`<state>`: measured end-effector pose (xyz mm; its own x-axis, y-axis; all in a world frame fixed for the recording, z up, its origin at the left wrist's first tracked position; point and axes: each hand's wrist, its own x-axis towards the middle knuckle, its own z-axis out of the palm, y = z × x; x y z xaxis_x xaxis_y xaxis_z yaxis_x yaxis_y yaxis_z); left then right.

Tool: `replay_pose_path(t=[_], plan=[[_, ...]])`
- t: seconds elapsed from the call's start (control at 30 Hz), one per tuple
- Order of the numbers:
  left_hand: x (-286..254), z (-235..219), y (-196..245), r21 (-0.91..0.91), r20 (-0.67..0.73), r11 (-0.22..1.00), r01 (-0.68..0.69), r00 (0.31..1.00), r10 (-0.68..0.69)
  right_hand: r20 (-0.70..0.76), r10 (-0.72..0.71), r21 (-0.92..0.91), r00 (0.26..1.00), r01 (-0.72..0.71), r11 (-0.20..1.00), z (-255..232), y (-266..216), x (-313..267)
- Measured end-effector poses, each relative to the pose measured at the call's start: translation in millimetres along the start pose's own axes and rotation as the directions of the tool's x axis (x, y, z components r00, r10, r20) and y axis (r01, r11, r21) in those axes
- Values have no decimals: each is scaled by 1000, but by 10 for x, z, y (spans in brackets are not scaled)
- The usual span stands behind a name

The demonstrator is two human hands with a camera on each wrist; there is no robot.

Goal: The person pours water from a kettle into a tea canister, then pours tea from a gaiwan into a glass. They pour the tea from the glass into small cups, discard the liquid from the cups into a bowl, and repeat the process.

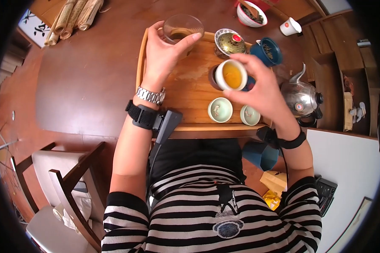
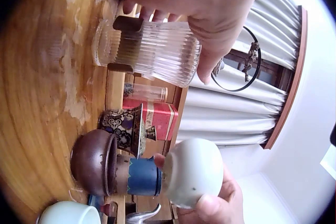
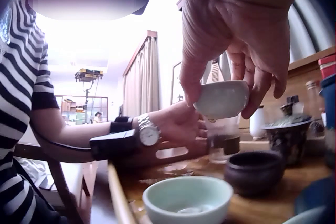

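Observation:
My left hand (image 1: 164, 57) curls round a ribbed clear glass cup (image 2: 168, 45) with a brown band, at the far left of the tray. Its base is right at the wood in the left wrist view. Thumb and fingers of my right hand (image 1: 264, 86) pinch a small white teacup (image 3: 223, 98) by its sides, raised over the tray. Amber tea fills much of this cup. Below and behind it sits a dark brown cup (image 3: 254, 174), mostly hidden in the head view. Two pale green cups (image 1: 220, 110) stand at the near edge, each with a small raised figure inside.
The wooden tray (image 1: 188, 90) also bears a patterned lidded bowl (image 1: 229, 44). Near its right side are a blue cup (image 1: 267, 51) with leaves and a steel kettle (image 1: 297, 99). Farther back are a white bowl (image 1: 251, 17), a paper cup (image 1: 290, 27) and bamboo rolls (image 1: 74, 19).

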<state>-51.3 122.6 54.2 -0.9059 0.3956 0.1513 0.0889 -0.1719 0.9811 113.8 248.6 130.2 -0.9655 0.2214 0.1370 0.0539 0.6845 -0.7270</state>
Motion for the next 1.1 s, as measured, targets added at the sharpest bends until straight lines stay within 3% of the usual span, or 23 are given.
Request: replay_pose_path(t=[0.1,0.23,0.37,0.5,0.7,0.77,0.8,0.87,0.9,0.97,1.1], plan=[[6,-13,1,36,25,999,-17,1000,17,-81,113,86,990,-106,991,-324,57,56],[-15,-7,45,-6,43,1000,22,999,-22,-194,152,-54,969,-165,985,-725,321,129],[-16,-12,50,10,57,999,45,997,-45,-265,251,-77,931,-280,957,-966,523,154],[-39,-6,76,39,53,998,41,998,-43,-305,232,-173,924,-293,940,-1071,718,128],[-30,-10,73,36,57,999,30,998,-32,-302,98,-463,948,-235,855,-1059,678,119],[-17,-10,58,10,57,1000,27,998,-28,-254,-3,-647,967,-168,744,-1019,636,138],[-15,-12,54,4,58,1000,26,998,-26,-254,-3,-647,967,-168,744,-1000,623,138],[-11,-10,47,-2,59,1000,25,998,-25,-132,-159,-857,978,-32,515,-967,602,138],[-10,-10,43,-2,58,1000,26,998,-26,-132,-158,-857,979,-32,515,-943,598,140],[-13,-13,46,-3,57,1000,27,998,-27,-18,-254,-950,967,62,305,-889,592,145],[-29,-9,84,4,58,999,49,997,-49,40,-240,-969,970,97,228,-820,536,147]])
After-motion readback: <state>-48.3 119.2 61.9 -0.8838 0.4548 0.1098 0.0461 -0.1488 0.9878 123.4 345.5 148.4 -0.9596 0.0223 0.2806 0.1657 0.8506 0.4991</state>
